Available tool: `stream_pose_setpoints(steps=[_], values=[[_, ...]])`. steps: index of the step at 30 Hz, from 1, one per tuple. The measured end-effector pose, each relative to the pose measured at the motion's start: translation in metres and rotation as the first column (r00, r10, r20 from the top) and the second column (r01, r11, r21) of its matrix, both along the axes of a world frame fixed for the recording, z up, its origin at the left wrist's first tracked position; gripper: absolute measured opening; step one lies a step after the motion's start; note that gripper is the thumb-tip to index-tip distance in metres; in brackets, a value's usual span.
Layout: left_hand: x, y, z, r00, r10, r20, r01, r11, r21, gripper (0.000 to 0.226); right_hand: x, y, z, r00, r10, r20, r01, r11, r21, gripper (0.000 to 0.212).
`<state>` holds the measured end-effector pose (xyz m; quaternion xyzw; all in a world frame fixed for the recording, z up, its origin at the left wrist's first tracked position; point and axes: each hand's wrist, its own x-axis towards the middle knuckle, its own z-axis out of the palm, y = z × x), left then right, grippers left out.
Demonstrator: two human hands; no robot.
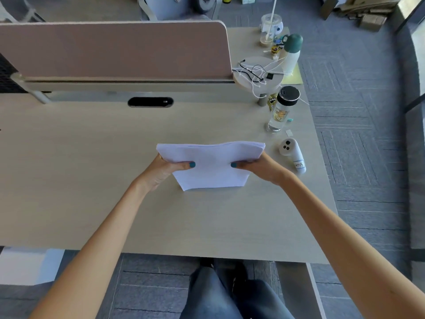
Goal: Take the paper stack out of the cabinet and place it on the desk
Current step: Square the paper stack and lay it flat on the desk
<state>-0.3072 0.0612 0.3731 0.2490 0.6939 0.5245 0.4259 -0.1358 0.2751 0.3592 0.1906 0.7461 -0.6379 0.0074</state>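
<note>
Paper stack point(210, 165) was held over the middle of the counter point(92, 169) in the head view, gripped at its two side edges so that the sheets stayed squared and did not fan out. The left hand point(164, 170) was pinched on the left edge, thumb on top and fingers hidden beneath; the right hand point(257, 166) was pinched on the right edge in the same way. The near edge appeared to rest on the counter while the far edge was tilted up (whether the near edge truly touched cannot be settled from this angle), which suggests the stack was being lowered or tapped level. A bare stretch of counter was chosen, it seems, with the white handheld device point(293, 155) and the clear bottle point(281, 110) left apart to the right. No cabinet was in view. The placing was judged nearly complete, with only the release remaining.
</note>
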Motion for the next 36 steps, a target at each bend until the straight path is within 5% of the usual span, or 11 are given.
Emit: stream_pose_setpoints(steps=[9,18,24,26,30,36], values=[[-0.065,0.019,0.004,0.999,0.002,-0.033,-0.003,0.999,-0.039,0.047,-0.059,0.011,-0.007,0.996,0.018,0.089,-0.004,0.988,-0.154,0.042],[-0.155,0.055,-0.066,0.990,0.105,0.098,-0.079,0.967,-0.243,0.024,-0.145,0.023,-0.063,0.939,-0.179,0.293,0.245,0.947,-0.207,0.037],[-0.189,0.080,-0.114,0.980,0.167,0.112,-0.117,0.926,-0.358,0.043,-0.184,0.025,-0.107,0.809,-0.426,0.405,0.462,0.887,0.011,0.028],[-0.193,0.085,-0.128,0.982,0.166,0.086,-0.123,0.919,-0.374,0.041,-0.192,0.027,-0.118,0.783,-0.458,0.421,0.445,0.885,0.137,0.010],[-0.194,0.091,-0.152,0.989,0.148,-0.017,-0.143,0.915,-0.378,0.017,-0.197,0.028,-0.135,0.756,-0.503,0.418,0.375,0.857,0.353,0.006],[-0.200,0.091,-0.175,0.980,0.093,-0.178,-0.160,0.896,-0.415,0.042,-0.198,0.029,-0.155,0.742,-0.558,0.371,0.386,0.809,0.444,0.017]])
